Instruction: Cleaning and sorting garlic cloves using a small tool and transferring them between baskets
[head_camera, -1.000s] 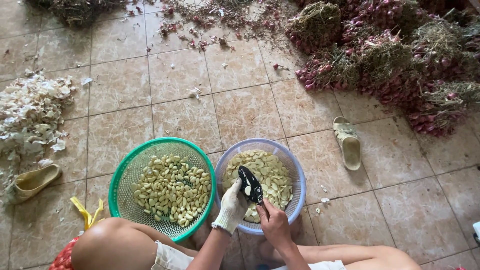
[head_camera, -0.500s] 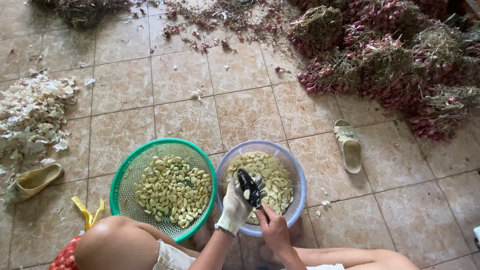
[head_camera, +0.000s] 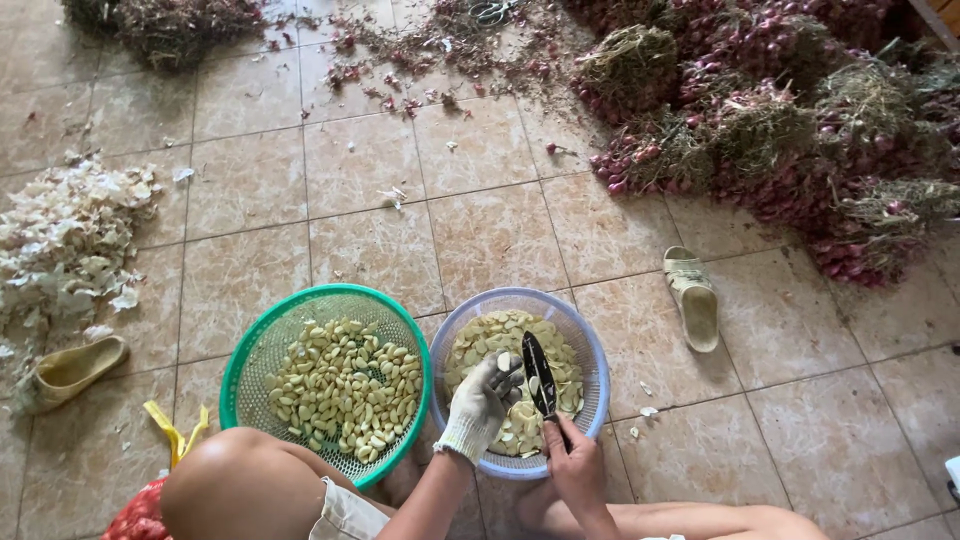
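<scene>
Over the pale blue plastic sieve basket (head_camera: 590, 345) near right of the green one (head_camera: 250, 345), the white-gloved left hand (head_camera: 482, 400) pinches a small pale garlic clove (head_camera: 504, 362); the bare right hand (head_camera: 578, 468) grips the dark-bladed knife (head_camera: 538, 372). The clove looks light, firm, slippery; best held by its ends.

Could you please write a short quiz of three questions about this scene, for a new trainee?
1. True or false: the left hand wears a white knitted glove.
2. Which tool does the bare right hand hold? A) scissors B) a dark-bladed knife C) a spoon
3. Fill in: the peeled pale garlic cloves lie in the round ______ plastic basket, left of the round lilac plastic basket.

Key
1. True.
2. B; the blade points away from the person, over the lilac basket.
3. Green.
</scene>
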